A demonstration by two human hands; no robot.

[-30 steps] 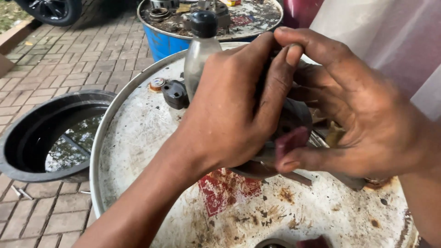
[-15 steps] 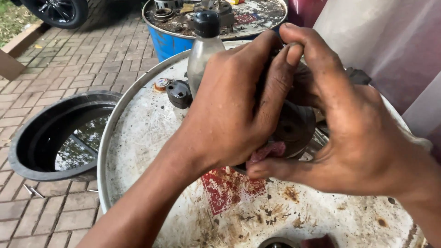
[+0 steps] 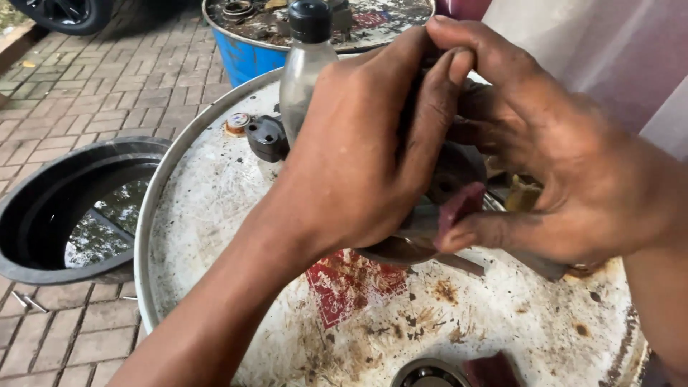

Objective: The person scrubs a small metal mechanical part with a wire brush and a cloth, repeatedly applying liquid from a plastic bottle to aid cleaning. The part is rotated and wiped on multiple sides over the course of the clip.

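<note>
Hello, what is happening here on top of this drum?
A person works over the white, rusty top of a metal drum. Both hands close around a dark, greasy metal part: the left hand covers it from the front, and the right hand grips it from the other side, with a reddish rag pinched under the fingers. Most of the part is hidden. Behind the hands stands a clear bottle with a black cap. A black tub holding water sits on the brick paving beside the drum.

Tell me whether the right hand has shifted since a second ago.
Cannot tell. The right hand stays clasped with the left hand on the dark metal part, beside the bottle; the camera itself shifted.
</note>
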